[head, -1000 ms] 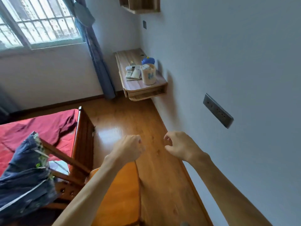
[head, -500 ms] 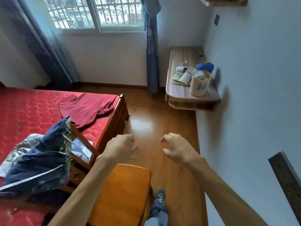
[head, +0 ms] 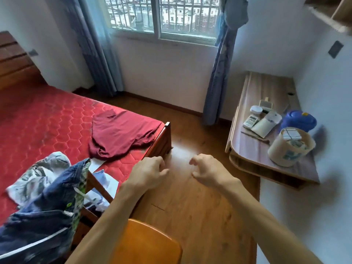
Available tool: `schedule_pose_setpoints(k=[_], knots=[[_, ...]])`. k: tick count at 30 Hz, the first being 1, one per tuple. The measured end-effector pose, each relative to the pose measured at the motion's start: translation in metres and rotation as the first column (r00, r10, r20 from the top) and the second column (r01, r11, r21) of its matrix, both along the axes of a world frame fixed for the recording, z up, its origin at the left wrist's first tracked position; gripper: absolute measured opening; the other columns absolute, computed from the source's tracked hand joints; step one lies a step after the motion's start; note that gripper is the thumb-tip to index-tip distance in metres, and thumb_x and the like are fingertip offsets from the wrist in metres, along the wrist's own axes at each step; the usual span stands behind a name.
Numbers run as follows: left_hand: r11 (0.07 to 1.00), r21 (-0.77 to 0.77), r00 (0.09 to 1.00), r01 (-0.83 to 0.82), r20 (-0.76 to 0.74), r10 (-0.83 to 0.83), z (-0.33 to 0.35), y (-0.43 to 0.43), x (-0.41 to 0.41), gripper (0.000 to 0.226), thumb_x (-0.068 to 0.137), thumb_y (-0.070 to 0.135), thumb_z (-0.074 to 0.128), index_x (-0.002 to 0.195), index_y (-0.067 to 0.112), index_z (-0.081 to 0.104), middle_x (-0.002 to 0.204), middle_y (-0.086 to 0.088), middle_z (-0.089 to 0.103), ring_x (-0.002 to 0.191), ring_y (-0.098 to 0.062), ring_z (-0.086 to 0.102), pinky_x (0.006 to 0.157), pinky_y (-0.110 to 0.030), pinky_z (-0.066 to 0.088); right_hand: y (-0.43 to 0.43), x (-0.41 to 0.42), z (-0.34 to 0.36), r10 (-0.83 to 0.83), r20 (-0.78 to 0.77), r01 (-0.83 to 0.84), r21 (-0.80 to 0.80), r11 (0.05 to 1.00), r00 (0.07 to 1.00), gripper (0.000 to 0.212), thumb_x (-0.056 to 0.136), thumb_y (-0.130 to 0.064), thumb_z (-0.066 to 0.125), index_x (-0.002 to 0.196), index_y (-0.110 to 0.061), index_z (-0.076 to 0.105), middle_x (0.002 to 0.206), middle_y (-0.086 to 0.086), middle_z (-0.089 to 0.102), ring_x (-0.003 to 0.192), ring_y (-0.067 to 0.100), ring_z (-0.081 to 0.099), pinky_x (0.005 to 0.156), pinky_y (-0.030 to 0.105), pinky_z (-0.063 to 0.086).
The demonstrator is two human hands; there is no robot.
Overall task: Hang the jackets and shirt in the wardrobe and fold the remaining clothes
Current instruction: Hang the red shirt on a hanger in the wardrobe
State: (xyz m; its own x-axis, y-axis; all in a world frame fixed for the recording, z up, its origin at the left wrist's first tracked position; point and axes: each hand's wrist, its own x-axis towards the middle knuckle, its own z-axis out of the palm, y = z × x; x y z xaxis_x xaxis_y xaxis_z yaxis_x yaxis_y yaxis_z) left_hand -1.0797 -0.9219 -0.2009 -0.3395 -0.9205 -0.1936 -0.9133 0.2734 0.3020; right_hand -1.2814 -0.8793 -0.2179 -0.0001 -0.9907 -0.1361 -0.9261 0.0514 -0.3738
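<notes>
A dark red shirt (head: 122, 136) lies spread near the foot corner of the red mattress (head: 42, 122). A blue denim garment (head: 43, 210) hangs over the back of a wooden chair (head: 99, 185) at the lower left. Behind it on the bed is a crumpled white and grey printed garment (head: 36, 174). My left hand (head: 147, 173) and my right hand (head: 207, 169) hover side by side over the wooden floor, fingers loosely curled, holding nothing. Both hands are to the right of the bed and clear of the clothes.
A wooden seat (head: 144, 242) sits right under my left forearm. A wall-mounted wooden desk (head: 253, 149) on the right carries a round box, a blue container and small items. Window with grey curtains (head: 219, 77) at the back. Open wooden floor (head: 194, 134) between bed and desk.
The view has swung left from the right wall toward the bed and window. More of the mattress and the red shirt came into sight. Both hands stayed empty in front of me.
</notes>
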Motion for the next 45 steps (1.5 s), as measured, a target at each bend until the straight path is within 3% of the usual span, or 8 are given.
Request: schedule_pose_setpoints(k=[9,22,28,33,36,39,42,45], knots=[[0.950,0.081,0.952,-0.302,0.080,0.296,-0.041,-0.103,0.000,0.035,0.090,0.049,0.057,0.117,0.028,0.063,0.114,0.000,0.070,0.110,-0.024,0.062,0.091,-0.036,0.049,-0.161,-0.014,-0.028,0.304,-0.003,-0.304,0.018,0.952,0.953,0.037,0.087,-0.016,0.059,0.124,-0.017,0.064,0.122,0.004,0.065,0.116,0.022,0.059,0.095,0.034,0.051],[0.712,0.161,0.729,-0.684,0.108,0.676,-0.058,-0.210,-0.013,0.037,0.093,0.046,0.056,0.123,0.025,0.062,0.120,-0.001,0.067,0.115,-0.022,0.059,0.093,-0.035,0.048,-0.356,-0.012,-0.060,0.611,0.107,-0.618,0.055,0.784,0.785,0.036,0.083,-0.015,0.059,0.119,-0.015,0.063,0.114,0.006,0.064,0.110,0.028,0.059,0.089,0.033,0.048],[0.604,0.253,0.641,-0.756,0.101,0.761,-0.089,-0.252,0.023,0.034,0.091,0.045,0.057,0.119,0.027,0.064,0.120,0.001,0.068,0.117,-0.023,0.058,0.094,-0.035,0.048,-0.407,0.036,-0.097,0.655,0.144,-0.671,0.138,0.729,0.742,0.027,0.081,-0.012,0.054,0.106,-0.014,0.065,0.110,0.007,0.066,0.106,0.030,0.060,0.081,0.033,0.045],[0.507,0.354,0.551,-0.785,0.026,0.834,-0.140,-0.321,0.080,0.028,0.089,0.043,0.059,0.112,0.029,0.067,0.113,0.000,0.070,0.111,-0.023,0.061,0.093,-0.034,0.049,-0.481,0.094,-0.137,0.633,0.157,-0.651,0.233,0.722,0.758,0.034,0.083,-0.013,0.054,0.115,-0.016,0.067,0.113,0.005,0.070,0.108,0.026,0.063,0.088,0.031,0.047],[0.411,0.501,0.411,-0.761,-0.118,0.904,-0.166,-0.362,0.114,0.014,0.087,0.035,0.064,0.096,0.027,0.070,0.100,0.005,0.073,0.099,-0.018,0.067,0.087,-0.031,0.051,-0.525,0.128,-0.158,0.511,0.296,-0.591,0.389,0.707,0.807,0.030,0.084,-0.019,0.062,0.113,-0.017,0.071,0.106,0.000,0.074,0.097,0.015,0.067,0.083,0.022,0.048],[0.296,0.680,0.159,-0.670,-0.258,0.953,-0.195,-0.403,0.145,0.008,0.090,0.021,0.063,0.090,0.019,0.070,0.086,-0.002,0.075,0.081,-0.019,0.072,0.071,-0.031,0.053,-0.563,0.159,-0.190,0.319,0.431,-0.520,0.514,0.682,0.844,0.022,0.084,-0.022,0.068,0.105,-0.015,0.072,0.082,0.001,0.074,0.074,0.013,0.069,0.074,0.033,0.056],[0.160,0.802,-0.047,-0.576,-0.228,0.972,-0.236,-0.432,0.162,0.011,0.097,0.020,0.057,0.097,0.017,0.067,0.092,-0.007,0.074,0.077,-0.017,0.068,0.068,-0.029,0.051,-0.591,0.177,-0.233,0.163,0.408,-0.402,0.614,0.679,0.898,0.013,0.087,-0.014,0.065,0.093,-0.006,0.073,0.064,0.001,0.066,0.051,0.010,0.057,0.055,0.026,0.049],[0.027,0.883,-0.191,-0.469,-0.130,0.973,-0.283,-0.451,0.169,0.012,0.098,0.021,0.057,0.104,0.014,0.066,0.092,-0.008,0.073,0.081,-0.019,0.068,0.071,-0.030,0.054,-0.612,0.190,-0.280,0.106,0.305,-0.302,0.721,0.624,0.946,0.022,0.091,-0.014,0.058,0.073,-0.008,0.070,0.063,0.004,0.062,0.050,0.014,0.052,0.052,0.024,0.043]])
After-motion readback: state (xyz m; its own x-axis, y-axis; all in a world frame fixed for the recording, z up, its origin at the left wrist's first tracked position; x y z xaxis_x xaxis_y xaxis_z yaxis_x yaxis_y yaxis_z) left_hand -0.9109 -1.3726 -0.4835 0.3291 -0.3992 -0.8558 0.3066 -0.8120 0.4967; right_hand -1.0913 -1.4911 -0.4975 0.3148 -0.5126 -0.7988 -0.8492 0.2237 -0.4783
